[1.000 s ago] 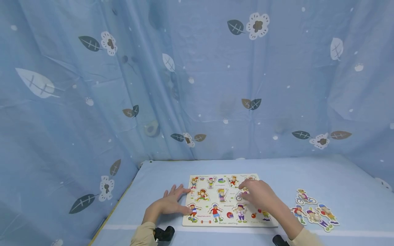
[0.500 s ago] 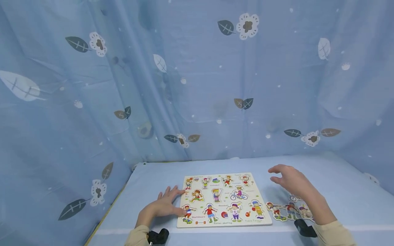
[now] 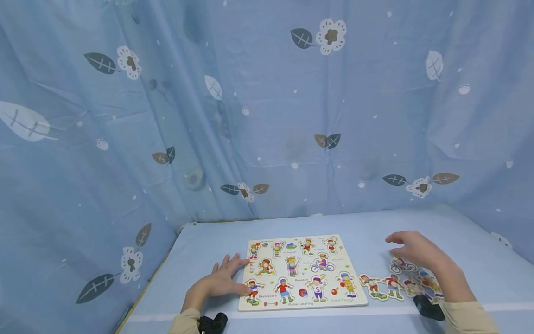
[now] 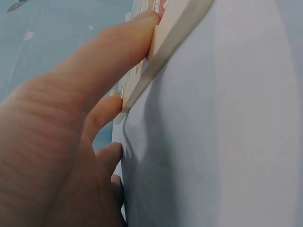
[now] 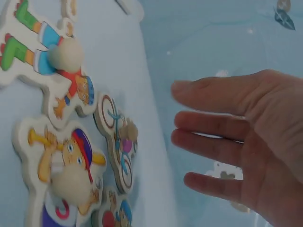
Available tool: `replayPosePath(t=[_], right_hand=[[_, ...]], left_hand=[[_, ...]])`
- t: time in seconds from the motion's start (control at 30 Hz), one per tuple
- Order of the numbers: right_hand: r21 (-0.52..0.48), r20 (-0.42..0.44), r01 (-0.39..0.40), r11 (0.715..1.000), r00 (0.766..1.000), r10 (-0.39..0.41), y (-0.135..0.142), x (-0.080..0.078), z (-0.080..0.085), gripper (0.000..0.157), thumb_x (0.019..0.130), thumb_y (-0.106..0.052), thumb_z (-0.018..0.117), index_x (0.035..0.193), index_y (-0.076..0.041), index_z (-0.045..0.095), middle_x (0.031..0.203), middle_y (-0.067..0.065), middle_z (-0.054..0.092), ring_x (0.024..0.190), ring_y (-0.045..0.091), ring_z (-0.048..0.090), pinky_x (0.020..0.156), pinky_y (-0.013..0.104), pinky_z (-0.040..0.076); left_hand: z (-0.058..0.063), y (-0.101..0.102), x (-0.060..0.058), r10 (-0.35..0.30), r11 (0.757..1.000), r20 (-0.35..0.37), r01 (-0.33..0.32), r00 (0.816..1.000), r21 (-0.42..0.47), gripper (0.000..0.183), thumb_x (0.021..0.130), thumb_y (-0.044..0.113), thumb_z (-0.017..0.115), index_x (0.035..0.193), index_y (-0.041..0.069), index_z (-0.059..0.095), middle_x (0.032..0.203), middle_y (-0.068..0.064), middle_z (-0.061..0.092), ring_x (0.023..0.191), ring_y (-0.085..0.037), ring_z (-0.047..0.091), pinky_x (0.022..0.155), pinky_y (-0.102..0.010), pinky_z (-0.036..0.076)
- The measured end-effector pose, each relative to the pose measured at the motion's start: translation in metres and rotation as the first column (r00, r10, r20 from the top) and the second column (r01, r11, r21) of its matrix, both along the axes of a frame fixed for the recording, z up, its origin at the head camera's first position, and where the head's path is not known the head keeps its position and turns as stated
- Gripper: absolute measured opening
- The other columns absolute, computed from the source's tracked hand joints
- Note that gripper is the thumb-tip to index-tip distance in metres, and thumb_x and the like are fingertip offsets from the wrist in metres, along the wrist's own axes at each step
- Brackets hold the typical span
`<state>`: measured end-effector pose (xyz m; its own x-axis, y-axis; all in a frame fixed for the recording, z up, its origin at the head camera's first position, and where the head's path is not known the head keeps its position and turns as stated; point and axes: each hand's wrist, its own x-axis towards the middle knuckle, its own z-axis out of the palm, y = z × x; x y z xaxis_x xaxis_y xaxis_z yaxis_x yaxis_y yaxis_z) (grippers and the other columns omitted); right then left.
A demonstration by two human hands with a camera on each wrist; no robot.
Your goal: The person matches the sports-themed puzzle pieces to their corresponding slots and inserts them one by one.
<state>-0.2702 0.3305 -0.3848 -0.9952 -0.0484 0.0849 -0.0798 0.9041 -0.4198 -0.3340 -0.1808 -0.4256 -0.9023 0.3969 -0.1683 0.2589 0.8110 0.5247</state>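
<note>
A wooden puzzle board (image 3: 308, 276) printed with cartoon children playing sports lies flat on the table. My left hand (image 3: 221, 280) rests at its left side, the thumb (image 4: 109, 54) on the board's edge and the other fingers spread. To the right of the board, my right hand (image 3: 423, 254) hovers over a group of loose knobbed pieces, holding nothing, its fingers extended. Nearest below it is the cyclist piece (image 5: 118, 142). Beside that lie a baseball-player piece (image 5: 71, 182) and a roller-skater piece (image 5: 52, 56), each with a round wooden knob.
A skateboarder piece (image 3: 373, 286) lies close to the board's right edge. Partly behind my right wrist is another figure piece (image 3: 429, 280). The table (image 3: 225, 227) has a pale blue cover, and a blue patterned curtain (image 3: 267, 139) hangs behind and at the sides.
My right hand has moved from over the board to the right, above the loose pieces, lowering slightly since half a second ago. The left hand stays at the board while the head view has shifted.
</note>
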Motion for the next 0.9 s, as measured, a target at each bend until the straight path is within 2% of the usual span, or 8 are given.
replayPosePath(t=[0.2, 0.37, 0.5, 0.7, 0.9], right_hand=[[-0.068, 0.129, 0.046, 0.997, 0.991, -0.037, 0.013, -0.003, -0.011, 0.040, 0.084, -0.015, 0.075, 0.119, 0.003, 0.065, 0.117, 0.029, 0.063, 0.109, 0.049, 0.057, 0.088, 0.061, 0.051], [-0.108, 0.199, 0.067, 0.992, 0.979, -0.044, 0.012, -0.004, -0.022, 0.033, 0.083, -0.010, 0.075, 0.112, 0.004, 0.067, 0.101, 0.013, 0.069, 0.093, 0.030, 0.063, 0.084, 0.054, 0.055], [-0.101, 0.189, 0.067, 0.993, 0.981, -0.047, 0.014, -0.005, -0.025, 0.024, 0.083, -0.008, 0.073, 0.104, 0.003, 0.070, 0.094, 0.007, 0.068, 0.086, 0.023, 0.062, 0.080, 0.051, 0.056], [-0.083, 0.181, 0.079, 0.993, 0.982, -0.063, 0.018, -0.005, -0.026, 0.017, 0.084, -0.009, 0.071, 0.097, 0.001, 0.068, 0.090, 0.006, 0.065, 0.082, 0.022, 0.059, 0.075, 0.047, 0.055], [-0.085, 0.178, 0.084, 0.993, 0.982, -0.067, 0.019, -0.004, -0.027, 0.016, 0.085, -0.009, 0.071, 0.097, 0.000, 0.067, 0.091, 0.007, 0.065, 0.082, 0.022, 0.057, 0.075, 0.046, 0.055]], left_hand=[[-0.001, -0.003, -0.001, 0.007, 1.000, 0.009, -0.007, 1.000, -0.003, 0.086, 0.071, 0.055, 0.080, 0.145, 0.023, 0.049, 0.162, -0.018, 0.022, 0.150, -0.044, 0.005, 0.119, -0.065, 0.002], [-0.003, -0.004, 0.000, 0.006, 1.000, 0.016, -0.006, 1.000, -0.005, 0.085, 0.072, 0.055, 0.080, 0.145, 0.024, 0.049, 0.162, -0.017, 0.022, 0.150, -0.044, 0.006, 0.119, -0.065, 0.002], [-0.003, -0.004, 0.000, 0.013, 1.000, 0.033, -0.012, 0.999, -0.001, 0.086, 0.072, 0.055, 0.079, 0.146, 0.024, 0.048, 0.163, -0.017, 0.021, 0.151, -0.043, 0.005, 0.119, -0.064, 0.002], [-0.001, -0.002, -0.002, 0.018, 1.000, 0.033, -0.018, 0.999, -0.004, 0.087, 0.072, 0.056, 0.079, 0.147, 0.024, 0.048, 0.163, -0.016, 0.021, 0.151, -0.042, 0.005, 0.120, -0.063, 0.002], [-0.002, -0.001, -0.003, 0.005, 1.000, 0.013, -0.005, 1.000, -0.008, 0.086, 0.072, 0.056, 0.079, 0.145, 0.024, 0.048, 0.163, -0.016, 0.021, 0.151, -0.042, 0.005, 0.119, -0.065, 0.003]])
